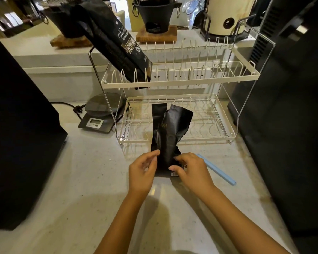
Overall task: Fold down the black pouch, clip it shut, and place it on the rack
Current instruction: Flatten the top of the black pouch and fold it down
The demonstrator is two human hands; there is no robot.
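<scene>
At the left edge of the frame a dark appliance takes up the counter point(81, 180), and just right of it, in the middle left, a kitchen scale point(99, 114) sits tucked against the leg of the white wire rack point(180, 80). A large printed black bag point(117, 43) leans in the left slots of the rack's upper tier, which suggests that the rack is where finished bags go; the lower tier looks bare behind the pouch.

Below centre, the left hand point(142, 173) has its fingers loosely curled, thumb and fingertips pinching or just touching the left edge of the black pouch point(168, 136) near its base. The pouch stands upright on the counter just in front of the rack's lower tier, probably so its top stays free for folding. The right hand point(191, 171) meets it from the other side, fingers bent against the lower right edge; whether it truly grips or only steadies is hard to tell, since the black foil hides the fingertips. The two hands bracket the base, which reads as steadying the pouch before the fold.

The pouch is matte black, creased and slack, its top unfolded and splayed into two flaps, with a faint gold mark mid-body and a small label at the bottom.

To the right, a pale blue clip bar point(216, 169) lies on the counter near the right hand, ready for sealing.
</scene>
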